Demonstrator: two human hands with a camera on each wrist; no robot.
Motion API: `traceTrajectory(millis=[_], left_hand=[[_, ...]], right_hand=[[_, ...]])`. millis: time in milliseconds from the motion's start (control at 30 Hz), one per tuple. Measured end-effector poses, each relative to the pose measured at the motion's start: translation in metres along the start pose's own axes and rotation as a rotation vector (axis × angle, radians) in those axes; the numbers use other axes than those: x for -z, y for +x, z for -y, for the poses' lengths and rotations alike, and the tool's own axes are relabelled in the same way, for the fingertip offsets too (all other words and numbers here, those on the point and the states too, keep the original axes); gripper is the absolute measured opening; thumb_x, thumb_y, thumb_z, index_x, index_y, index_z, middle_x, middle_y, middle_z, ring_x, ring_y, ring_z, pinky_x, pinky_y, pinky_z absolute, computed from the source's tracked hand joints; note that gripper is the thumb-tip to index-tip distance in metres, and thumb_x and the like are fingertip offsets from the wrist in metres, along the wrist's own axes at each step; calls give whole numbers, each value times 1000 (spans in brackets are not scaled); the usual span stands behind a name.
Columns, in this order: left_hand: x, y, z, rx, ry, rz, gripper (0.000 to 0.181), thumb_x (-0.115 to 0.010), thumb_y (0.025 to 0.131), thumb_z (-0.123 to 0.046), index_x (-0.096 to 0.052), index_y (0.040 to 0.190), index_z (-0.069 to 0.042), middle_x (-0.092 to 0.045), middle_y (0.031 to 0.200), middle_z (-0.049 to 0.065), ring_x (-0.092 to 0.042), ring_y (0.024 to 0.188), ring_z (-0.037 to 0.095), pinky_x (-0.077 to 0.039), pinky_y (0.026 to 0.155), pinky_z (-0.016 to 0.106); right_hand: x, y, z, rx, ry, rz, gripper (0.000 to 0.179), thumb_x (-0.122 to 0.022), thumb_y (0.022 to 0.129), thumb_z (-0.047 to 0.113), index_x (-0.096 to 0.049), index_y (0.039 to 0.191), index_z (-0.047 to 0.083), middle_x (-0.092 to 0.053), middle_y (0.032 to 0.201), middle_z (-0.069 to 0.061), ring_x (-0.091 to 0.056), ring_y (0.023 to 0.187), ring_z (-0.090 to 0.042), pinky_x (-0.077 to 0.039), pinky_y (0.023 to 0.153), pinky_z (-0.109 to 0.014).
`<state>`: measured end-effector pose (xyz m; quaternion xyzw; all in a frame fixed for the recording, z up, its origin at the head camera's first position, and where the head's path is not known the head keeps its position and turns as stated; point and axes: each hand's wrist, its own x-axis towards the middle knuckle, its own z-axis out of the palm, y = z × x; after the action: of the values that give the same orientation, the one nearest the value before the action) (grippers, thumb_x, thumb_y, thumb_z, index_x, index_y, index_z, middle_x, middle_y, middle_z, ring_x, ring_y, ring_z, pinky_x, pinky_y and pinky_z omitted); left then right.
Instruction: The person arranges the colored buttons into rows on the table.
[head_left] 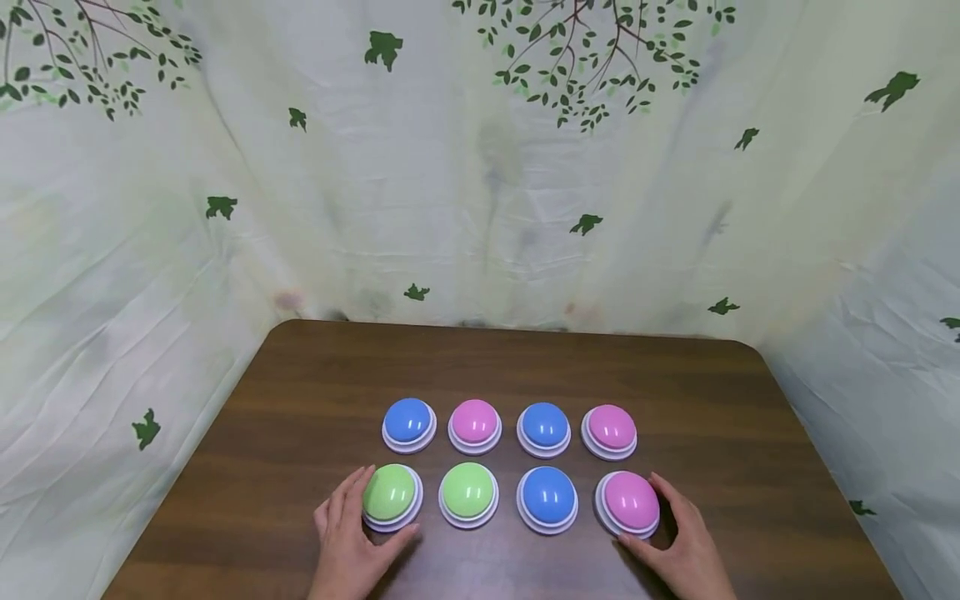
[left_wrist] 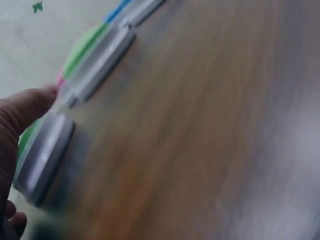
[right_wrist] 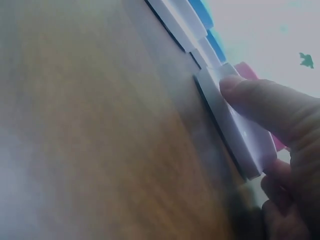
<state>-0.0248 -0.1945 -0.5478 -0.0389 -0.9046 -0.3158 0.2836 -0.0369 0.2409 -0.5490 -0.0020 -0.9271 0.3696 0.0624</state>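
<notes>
My left hand (head_left: 352, 537) is at the front left green dome button (head_left: 389, 492), which has a white round base. Its fingers lie along the button's left side, and the thumb stands out just off the near right edge of the base. My right hand (head_left: 678, 542) holds the front right pink dome button (head_left: 632, 502) by its white base, thumb on the near side and fingers on the far right side. In the right wrist view the thumb (right_wrist: 250, 95) lies against the base wall (right_wrist: 235, 125). The left wrist view shows the left thumb (left_wrist: 30, 105) across the green button's base (left_wrist: 45, 155).
Between the hands stand another green button (head_left: 467, 492) and a blue button (head_left: 547, 497). Behind them runs a row of blue (head_left: 407, 422), pink (head_left: 475, 422), blue (head_left: 544, 427) and pink (head_left: 611, 429) buttons. A leaf-patterned cloth (head_left: 480, 208) surrounds the brown wooden table (head_left: 510, 358).
</notes>
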Motion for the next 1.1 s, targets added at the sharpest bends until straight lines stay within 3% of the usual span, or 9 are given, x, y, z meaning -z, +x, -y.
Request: traceTrajectory(millis=[100,200,333,600,1100], left_hand=[[-2,-4,7,54,20,61,107,-100,52,-30,-51,141,2,-58,133,24,-47,119,36,-24,95,38],[-4,-7,8,97,29,84,105,-99,56,-30,-49,143,2,-60,134,26,-48,118,40,-26,98,42],[-8,-5,6,141,30,98,102,-97,60,-30,-48,144,1,-61,136,26,-48,118,40,-28,97,43],[-12,-4,6,121,34,74,99,-97,61,-30,-50,143,2,-63,136,24,-49,115,38,-29,95,42],[-8,-6,7,126,65,61,98,-96,62,-30,-50,142,1,-63,134,25,-48,115,38,-29,94,43]], right_hand=[[-3,-2,0,-8,2,-11,96,-96,67,38,-50,146,9,-56,144,-18,-48,133,-38,-38,104,-50],[-5,-5,-1,-8,-2,-38,94,-96,66,35,-52,144,9,-57,142,-18,-48,131,-36,-38,102,-47],[-2,-8,0,-35,-7,-49,94,-97,65,34,-52,144,9,-57,141,-19,-49,130,-38,-40,100,-54],[4,-8,2,-121,-15,12,96,-95,67,41,-50,145,9,-54,143,-22,-46,132,-43,-40,103,-68],[1,-3,5,-117,-43,35,96,-95,65,45,-51,144,10,-56,142,-21,-48,131,-41,-42,103,-68]])
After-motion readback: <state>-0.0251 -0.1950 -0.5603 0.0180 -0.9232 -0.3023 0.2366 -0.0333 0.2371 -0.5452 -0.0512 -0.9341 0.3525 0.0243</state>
